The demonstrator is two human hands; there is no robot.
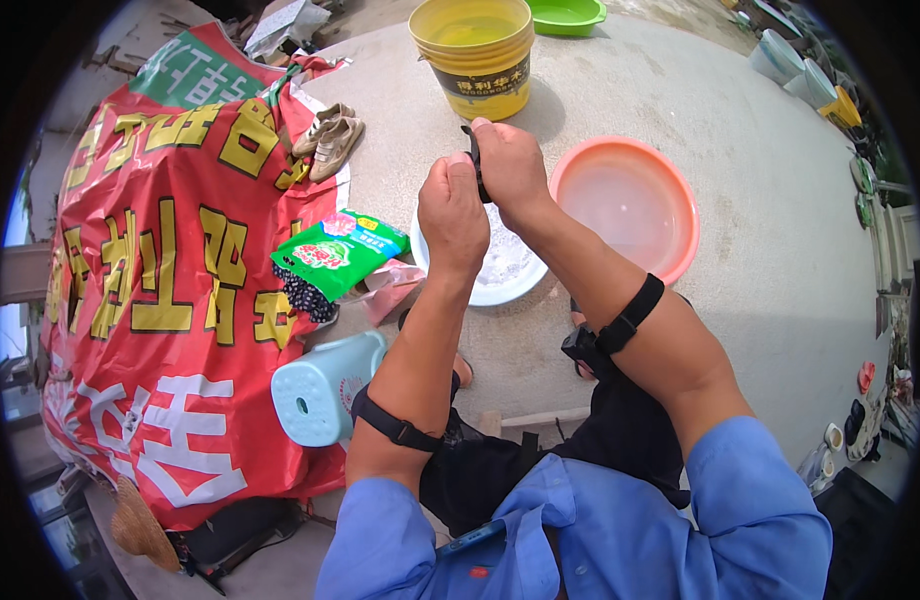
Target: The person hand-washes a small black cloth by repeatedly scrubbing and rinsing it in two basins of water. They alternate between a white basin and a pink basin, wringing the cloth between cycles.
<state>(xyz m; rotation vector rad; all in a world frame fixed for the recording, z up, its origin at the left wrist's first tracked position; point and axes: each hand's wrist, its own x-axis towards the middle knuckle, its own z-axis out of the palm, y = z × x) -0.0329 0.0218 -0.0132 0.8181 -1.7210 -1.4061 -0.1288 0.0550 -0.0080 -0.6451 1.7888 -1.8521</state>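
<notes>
My left hand (454,217) and my right hand (514,169) are raised close together over a pale blue-white basin (520,290). Between them they grip a small black item (477,166); the fingers cover most of it, so its kind is unclear. Foamy, whitish water (505,259) lies in the basin, partly hidden behind my hands and forearms. Right of it is a pink-orange basin (691,214) with cloudy water. Beyond my hands a yellow plastic bucket (471,75) stands upright, bearing a dark printed band, with liquid inside.
Left of the basins lie a green printed plastic packet (340,255) and dark spotted cloth (304,294). A light-blue plastic stool (313,397) is nearer me. A red banner (167,300) covers a pile, with sneakers (332,146) at its edge. A green basin (568,16) sits behind the bucket.
</notes>
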